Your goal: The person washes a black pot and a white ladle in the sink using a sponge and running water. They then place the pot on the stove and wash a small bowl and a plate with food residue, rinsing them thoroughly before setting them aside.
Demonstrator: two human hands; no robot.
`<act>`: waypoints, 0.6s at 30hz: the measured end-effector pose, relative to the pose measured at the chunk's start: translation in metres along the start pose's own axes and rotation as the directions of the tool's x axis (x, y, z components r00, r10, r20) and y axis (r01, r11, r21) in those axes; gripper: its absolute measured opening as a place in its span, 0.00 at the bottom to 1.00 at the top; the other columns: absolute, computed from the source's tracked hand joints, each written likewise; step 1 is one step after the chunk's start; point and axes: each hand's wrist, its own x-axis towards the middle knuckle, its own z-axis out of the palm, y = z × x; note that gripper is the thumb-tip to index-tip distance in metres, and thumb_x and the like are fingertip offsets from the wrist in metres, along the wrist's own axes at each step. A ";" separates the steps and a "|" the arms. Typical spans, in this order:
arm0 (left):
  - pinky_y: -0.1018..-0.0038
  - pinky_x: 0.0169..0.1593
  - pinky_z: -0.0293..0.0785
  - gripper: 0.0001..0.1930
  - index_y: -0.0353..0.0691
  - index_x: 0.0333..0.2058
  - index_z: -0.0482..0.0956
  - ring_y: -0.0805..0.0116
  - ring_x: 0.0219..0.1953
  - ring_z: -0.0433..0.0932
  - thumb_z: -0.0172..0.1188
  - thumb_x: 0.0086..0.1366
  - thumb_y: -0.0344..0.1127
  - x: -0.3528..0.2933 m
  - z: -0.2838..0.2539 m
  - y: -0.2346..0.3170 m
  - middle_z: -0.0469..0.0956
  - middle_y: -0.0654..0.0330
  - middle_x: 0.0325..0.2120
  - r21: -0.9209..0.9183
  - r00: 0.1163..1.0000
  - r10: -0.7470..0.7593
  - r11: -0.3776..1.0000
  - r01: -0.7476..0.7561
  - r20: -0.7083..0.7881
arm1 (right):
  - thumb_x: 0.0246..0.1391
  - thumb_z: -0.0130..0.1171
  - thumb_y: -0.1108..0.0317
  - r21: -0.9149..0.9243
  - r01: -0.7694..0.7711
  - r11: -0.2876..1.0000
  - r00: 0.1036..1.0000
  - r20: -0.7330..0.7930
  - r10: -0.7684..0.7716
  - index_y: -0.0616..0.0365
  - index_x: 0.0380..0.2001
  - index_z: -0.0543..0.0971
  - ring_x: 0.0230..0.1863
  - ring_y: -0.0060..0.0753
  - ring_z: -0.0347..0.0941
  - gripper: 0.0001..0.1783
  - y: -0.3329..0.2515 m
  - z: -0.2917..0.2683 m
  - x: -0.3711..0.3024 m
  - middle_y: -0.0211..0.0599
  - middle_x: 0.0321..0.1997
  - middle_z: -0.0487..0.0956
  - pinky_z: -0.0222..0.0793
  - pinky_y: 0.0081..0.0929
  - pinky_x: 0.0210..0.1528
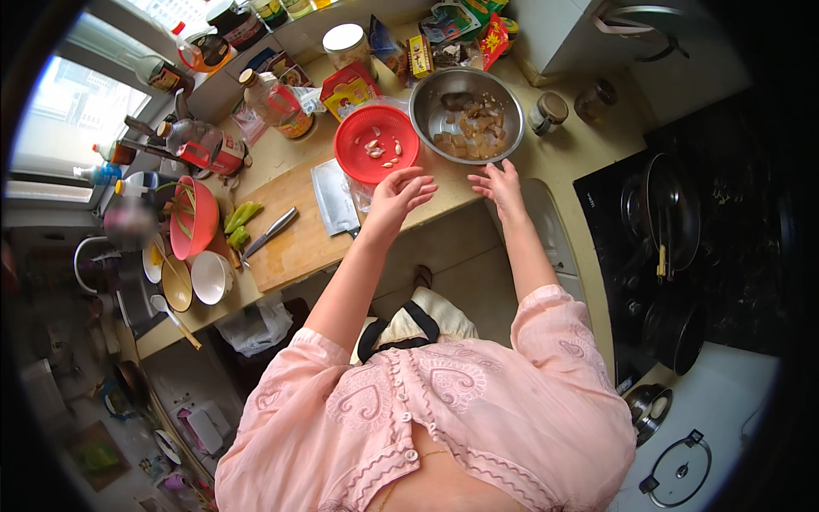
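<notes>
My left hand [405,196] hovers by the counter edge, just below a red plastic basket [348,160] that holds several garlic cloves [375,149]. Its fingers are apart with nothing in them. To the right, my right hand [500,187] is raised at the near rim of a steel bowl [421,115], fingers spread; whether it touches the rim I cannot tell. Brownish translucent chunks [478,128] lie in that bowl, with a darker lump at its far left side. A cleaver [333,198] rests on the wooden cutting board [286,200], left of my left hand.
Green peppers [243,217] and a small knife [271,232] lie on the board's left. Beyond them stand a red bowl [200,224] and a white bowl [212,278]. Bottles and packets line the back. A glass jar [548,113] stands right; a pan [674,205] sits on the black stove.
</notes>
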 end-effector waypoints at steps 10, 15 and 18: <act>0.75 0.43 0.74 0.09 0.34 0.35 0.72 0.69 0.37 0.77 0.55 0.63 0.35 -0.127 -0.094 0.012 0.77 0.56 0.34 -0.114 0.977 0.105 0.985 -0.127 -0.184 | 0.60 0.48 0.62 -0.197 -0.061 0.979 0.885 0.443 0.145 0.60 0.41 0.72 0.26 0.19 0.73 0.13 0.035 0.112 -0.115 0.34 0.31 0.77 0.70 0.16 0.27; 0.76 0.42 0.74 0.10 0.32 0.36 0.73 0.68 0.36 0.78 0.55 0.63 0.35 -0.234 -0.170 0.011 0.77 0.54 0.34 -0.188 0.897 0.227 0.930 -0.315 -0.380 | 0.59 0.49 0.61 -0.301 -0.004 0.954 0.727 0.654 0.210 0.58 0.39 0.74 0.26 0.16 0.72 0.12 0.074 0.211 -0.192 0.30 0.30 0.77 0.68 0.13 0.27; 0.75 0.42 0.75 0.10 0.32 0.36 0.73 0.67 0.35 0.78 0.54 0.63 0.35 -0.318 -0.220 0.008 0.77 0.53 0.34 -0.162 0.801 0.261 0.901 -0.403 -0.538 | 0.59 0.50 0.62 -0.344 0.040 0.938 0.616 0.748 0.248 0.58 0.38 0.74 0.26 0.16 0.72 0.12 0.102 0.270 -0.244 0.30 0.30 0.77 0.68 0.13 0.27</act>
